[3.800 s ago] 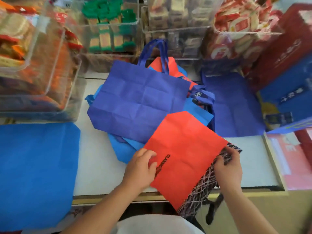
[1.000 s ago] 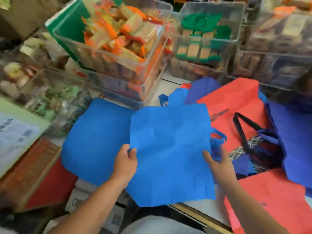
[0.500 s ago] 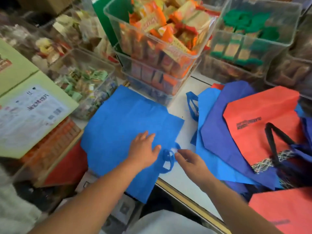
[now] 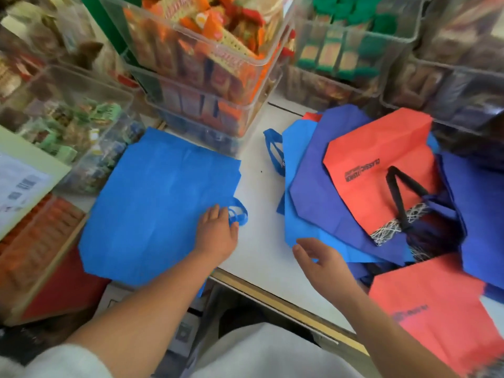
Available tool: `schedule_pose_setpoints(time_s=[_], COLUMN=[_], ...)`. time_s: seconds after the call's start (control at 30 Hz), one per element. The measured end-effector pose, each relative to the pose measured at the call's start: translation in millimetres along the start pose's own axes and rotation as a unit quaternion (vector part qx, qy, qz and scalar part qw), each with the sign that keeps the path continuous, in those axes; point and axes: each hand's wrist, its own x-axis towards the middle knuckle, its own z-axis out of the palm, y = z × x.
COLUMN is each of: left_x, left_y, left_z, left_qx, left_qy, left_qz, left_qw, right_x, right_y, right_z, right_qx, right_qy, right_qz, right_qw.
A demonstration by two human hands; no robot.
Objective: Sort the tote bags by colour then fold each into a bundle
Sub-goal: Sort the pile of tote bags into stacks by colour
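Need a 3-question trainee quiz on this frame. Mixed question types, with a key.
1. True or false: the left hand rests on the flat light-blue fabric tote bag.
2. The black-printed fabric tote bag in the pile on the right is: A) red B) green C) yellow.
3. Fill in: the right hand is ___ and holds nothing.
Key: 1 true; 2 A; 3 open.
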Motion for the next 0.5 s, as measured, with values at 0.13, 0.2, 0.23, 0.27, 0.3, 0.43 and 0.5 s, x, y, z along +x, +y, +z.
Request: schedule_pose_setpoints(time_s=[0.13, 0.2, 0.23, 0.27, 0.3, 0.43, 0.5], left_x=[-12, -5, 2, 10, 19, 47, 49], left_y=[95, 138, 155, 169, 182, 230, 257], left_z=[19, 23, 24, 24, 23, 23, 29], left_qx=[-0.171, -0.219, -0.233, -0.222, -0.185, -0.165, -0.228], left_qy=[0.024, 0.021, 0.023, 0.04, 0.069, 0.099, 0.005], left_qz=[0.163, 0.201, 0.208, 0.216, 0.227, 0.248, 0.186], left_qw=[0.971, 0.954, 0.95, 0.95, 0.954, 0.949, 0.956], right_x=[-6, -14, -19, -23, -29, -47, -50], right_y=[21, 36, 43, 52, 60, 91, 107], right_z=[-21, -39, -50, -60, -70, -103, -114], right_qx=[0.009, 0.016, 0.018, 0.021, 0.024, 0.064, 0.088], right_qy=[0.047, 0.071, 0.089, 0.108, 0.122, 0.167, 0.186], right_qz=[0.019, 0.038, 0.047, 0.057, 0.065, 0.09, 0.106], right_qw=[0.999, 0.997, 0.995, 0.992, 0.99, 0.98, 0.973])
